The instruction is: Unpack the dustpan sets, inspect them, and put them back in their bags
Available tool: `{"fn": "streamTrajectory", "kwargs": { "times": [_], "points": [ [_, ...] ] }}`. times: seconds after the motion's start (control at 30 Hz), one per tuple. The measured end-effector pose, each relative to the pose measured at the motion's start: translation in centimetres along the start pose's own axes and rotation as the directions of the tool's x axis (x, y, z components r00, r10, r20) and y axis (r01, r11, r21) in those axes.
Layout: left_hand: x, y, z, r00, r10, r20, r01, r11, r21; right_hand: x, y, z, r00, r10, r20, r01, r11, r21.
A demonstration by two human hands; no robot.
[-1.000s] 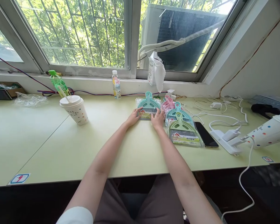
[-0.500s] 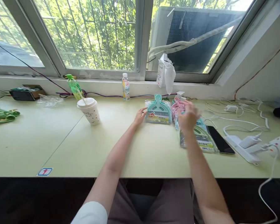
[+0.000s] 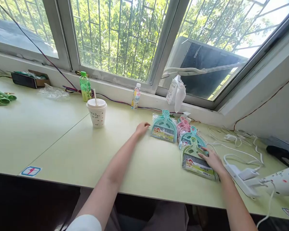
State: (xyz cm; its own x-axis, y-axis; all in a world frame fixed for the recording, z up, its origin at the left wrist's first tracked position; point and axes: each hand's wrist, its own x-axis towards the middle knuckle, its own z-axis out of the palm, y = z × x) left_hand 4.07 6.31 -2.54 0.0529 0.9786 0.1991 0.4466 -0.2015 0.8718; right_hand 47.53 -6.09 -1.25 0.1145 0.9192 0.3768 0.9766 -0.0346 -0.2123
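My left hand (image 3: 142, 128) rests on the table just left of a bagged teal dustpan-and-brush set (image 3: 164, 126), open and holding nothing. On the right, my right hand (image 3: 212, 159) has its thumb and fingers closed on the upper right side of a green dustpan set (image 3: 195, 157), which lies nearest the table's front edge. Behind it, partly overlapped, is a blue dustpan set (image 3: 191, 138). Pink dustpan sets (image 3: 183, 125) lie farther back, beside the teal one. All are in clear wrapping.
A white cup (image 3: 97, 114) with a straw, a green-capped bottle (image 3: 85, 86) and a small bottle (image 3: 135, 97) stand at the back. White tissue packaging (image 3: 175, 93) leans by the window. At right are a power strip (image 3: 240, 183) and cables. Green items (image 3: 1, 98) lie far left.
My right hand has moved from above the pink and blue sets toward the front, onto the green set. My left hand has drawn slightly away from the teal set. The camera view has tilted.
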Motion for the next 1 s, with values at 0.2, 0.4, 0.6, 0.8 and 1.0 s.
{"fn": "streamTrajectory", "kwargs": {
  "times": [0.2,0.4,0.6,0.8,1.0],
  "points": [
    [0.2,0.2,-0.3,1.0,0.007,0.022,-0.008,0.999,0.05,0.7,-0.1,2.0,0.994,0.075,0.076,-0.075,0.997,-0.002],
    [0.1,0.0,-0.1,1.0,-0.003,0.024,0.001,0.999,0.05,-0.1,0.1,1.6,0.998,0.042,0.035,-0.045,0.995,0.091],
    [0.5,-0.1,-0.1,1.0,0.01,-0.008,-0.01,0.995,-0.102,0.6,-1.2,0.1,0.984,0.038,-0.175,0.057,0.859,0.508],
    [-0.3,1.6,-0.7,0.99,0.086,-0.114,-0.126,0.905,-0.407,2.7,-11.8,1.2,0.988,-0.1,-0.121,0.157,0.674,0.722],
    [-2.6,3.1,-2.6,0.9,-0.014,0.436,0.292,0.762,-0.578,4.9,-22.2,5.3,0.975,-0.139,-0.173,0.222,0.626,0.748]
  ]
}}
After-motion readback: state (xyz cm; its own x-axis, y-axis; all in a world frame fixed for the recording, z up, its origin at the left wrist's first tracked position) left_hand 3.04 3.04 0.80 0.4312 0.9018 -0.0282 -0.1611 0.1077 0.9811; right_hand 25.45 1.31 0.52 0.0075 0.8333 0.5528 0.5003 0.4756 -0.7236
